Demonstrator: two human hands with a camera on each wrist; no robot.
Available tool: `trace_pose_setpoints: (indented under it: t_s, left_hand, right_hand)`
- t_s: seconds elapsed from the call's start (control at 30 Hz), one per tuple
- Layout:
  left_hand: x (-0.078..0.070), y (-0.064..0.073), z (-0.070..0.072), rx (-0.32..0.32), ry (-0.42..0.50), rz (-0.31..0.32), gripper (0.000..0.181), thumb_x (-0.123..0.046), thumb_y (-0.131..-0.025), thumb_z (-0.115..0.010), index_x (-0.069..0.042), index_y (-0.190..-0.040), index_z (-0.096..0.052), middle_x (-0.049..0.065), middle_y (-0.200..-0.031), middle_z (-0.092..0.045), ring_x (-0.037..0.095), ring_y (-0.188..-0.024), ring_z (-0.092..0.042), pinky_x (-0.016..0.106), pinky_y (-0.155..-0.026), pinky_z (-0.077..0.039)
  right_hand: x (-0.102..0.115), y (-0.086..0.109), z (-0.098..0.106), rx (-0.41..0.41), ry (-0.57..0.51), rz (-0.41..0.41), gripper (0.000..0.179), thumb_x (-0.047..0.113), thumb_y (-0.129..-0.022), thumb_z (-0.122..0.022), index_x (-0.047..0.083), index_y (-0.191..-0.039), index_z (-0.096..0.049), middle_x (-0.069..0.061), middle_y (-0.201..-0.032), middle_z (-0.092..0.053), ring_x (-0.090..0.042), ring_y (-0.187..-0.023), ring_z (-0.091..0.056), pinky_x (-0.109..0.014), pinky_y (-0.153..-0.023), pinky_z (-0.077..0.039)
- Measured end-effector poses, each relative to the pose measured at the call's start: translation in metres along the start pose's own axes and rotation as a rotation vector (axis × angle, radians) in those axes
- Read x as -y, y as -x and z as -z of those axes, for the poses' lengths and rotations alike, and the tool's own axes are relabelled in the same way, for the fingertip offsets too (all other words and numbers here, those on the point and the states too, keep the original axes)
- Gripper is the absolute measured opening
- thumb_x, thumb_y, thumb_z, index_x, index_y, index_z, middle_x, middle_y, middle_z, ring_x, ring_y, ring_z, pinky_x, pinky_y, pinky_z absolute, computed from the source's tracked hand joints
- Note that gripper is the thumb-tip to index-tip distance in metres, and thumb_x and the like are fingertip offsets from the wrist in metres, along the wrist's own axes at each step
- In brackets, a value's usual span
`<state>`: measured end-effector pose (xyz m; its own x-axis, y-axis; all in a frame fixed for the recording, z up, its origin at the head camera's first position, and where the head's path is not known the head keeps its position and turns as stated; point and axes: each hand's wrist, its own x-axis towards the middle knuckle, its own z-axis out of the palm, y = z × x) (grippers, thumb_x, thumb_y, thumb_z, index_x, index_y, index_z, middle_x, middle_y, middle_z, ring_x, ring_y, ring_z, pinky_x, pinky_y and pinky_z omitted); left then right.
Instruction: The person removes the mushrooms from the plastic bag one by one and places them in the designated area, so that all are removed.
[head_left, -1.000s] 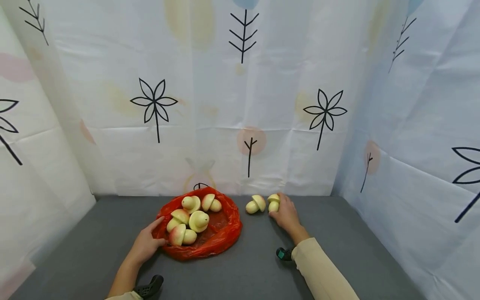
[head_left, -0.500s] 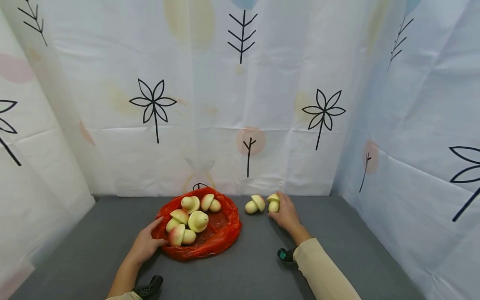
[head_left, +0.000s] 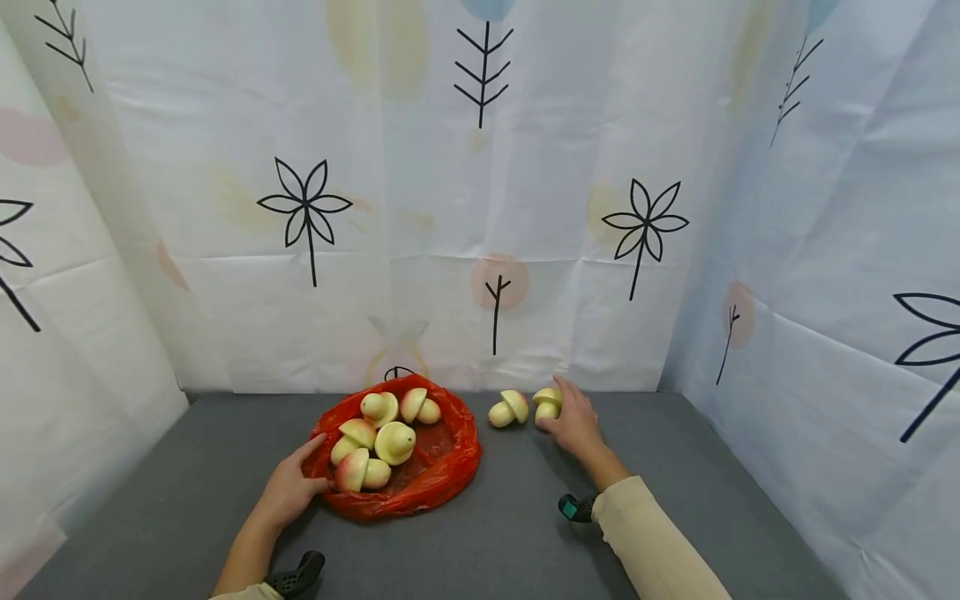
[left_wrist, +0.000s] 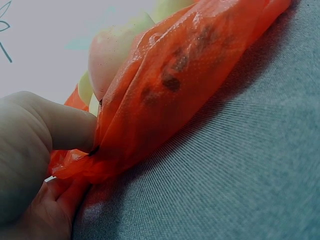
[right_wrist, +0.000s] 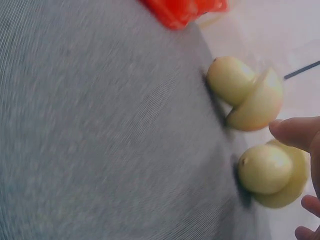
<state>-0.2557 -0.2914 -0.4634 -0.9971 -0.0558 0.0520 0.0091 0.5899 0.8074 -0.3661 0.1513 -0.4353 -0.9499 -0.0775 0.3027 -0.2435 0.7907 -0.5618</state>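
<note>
In the head view my left hand [head_left: 291,487] pinches the near-left rim of a red plastic bag [head_left: 448,483]. The left wrist view has the thumb [left_wrist: 72,127] against the bag's edge, with other fingers beneath, partly hidden. Several toy mushrooms [head_left: 395,442], yellow with pinkish caps, lie inside the bag. To the right of it, two similar ones rest on the table: a left mushroom [head_left: 508,409] and a right mushroom [head_left: 547,403]. My right hand [head_left: 579,427] is beside the right mushroom, its fingers spread; the right wrist view shows the thumb [right_wrist: 295,132] raised clear of it.
A grey tabletop [head_left: 495,542] spreads under everything. Printed white cloth [head_left: 420,317] hangs at the back and along both sides, close behind the mushrooms. A dark wrist device [head_left: 300,575] is on the left forearm, another [head_left: 576,508] on the right.
My right hand's fingers have spread and lifted slightly away from the right mushroom, which stays in place. The left hand and the bag have kept their position.
</note>
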Motion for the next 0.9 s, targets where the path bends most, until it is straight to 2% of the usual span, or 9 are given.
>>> trace_pose_setpoints:
  t_s: [0.2, 0.43, 0.6, 0.9]
  left_hand:
    - [-0.001, 0.000, 0.000, -0.007, -0.005, 0.008, 0.080, 0.002, -0.076, -0.064, 0.003, -0.149, -0.032, 0.037, -0.146, -0.030, 0.049, -0.132, -0.030, 0.063, -0.106, -0.024]
    - [-0.001, 0.000, -0.001, -0.011, -0.010, 0.009, 0.080, 0.001, -0.075, -0.065, 0.002, -0.149, -0.032, 0.037, -0.146, -0.030, 0.049, -0.132, -0.030, 0.063, -0.106, -0.024]
    - [0.000, 0.000, -0.001, -0.013, -0.008, 0.006, 0.080, 0.001, -0.076, -0.065, 0.002, -0.149, -0.032, 0.037, -0.146, -0.030, 0.049, -0.132, -0.030, 0.063, -0.106, -0.024]
    - [0.000, 0.000, -0.001, -0.009, 0.005, 0.005, 0.081, 0.002, -0.075, -0.065, 0.002, -0.149, -0.031, 0.036, -0.146, -0.030, 0.048, -0.132, -0.030, 0.062, -0.107, -0.024]
  right_hand:
    - [0.015, -0.004, 0.005, -0.011, 0.032, 0.046, 0.086, 0.025, -0.078, -0.082, 0.009, -0.149, -0.036, -0.019, -0.148, -0.040, -0.043, -0.131, -0.037, -0.064, -0.099, -0.032]
    - [0.038, -0.003, 0.007, -0.041, 0.059, 0.134, 0.082, 0.022, -0.077, -0.081, 0.009, -0.147, -0.040, -0.020, -0.143, -0.045, -0.044, -0.128, -0.041, -0.063, -0.094, -0.037]
    - [0.055, 0.000, 0.005, -0.059, -0.001, 0.216, 0.079, 0.020, -0.077, -0.081, 0.006, -0.144, -0.043, -0.020, -0.140, -0.049, -0.044, -0.127, -0.042, -0.061, -0.098, -0.036]
    - [0.089, 0.009, -0.003, -0.021, -0.101, 0.283, 0.080, 0.018, -0.077, -0.082, 0.008, -0.145, -0.043, -0.017, -0.141, -0.049, -0.041, -0.128, -0.042, -0.055, -0.103, -0.035]
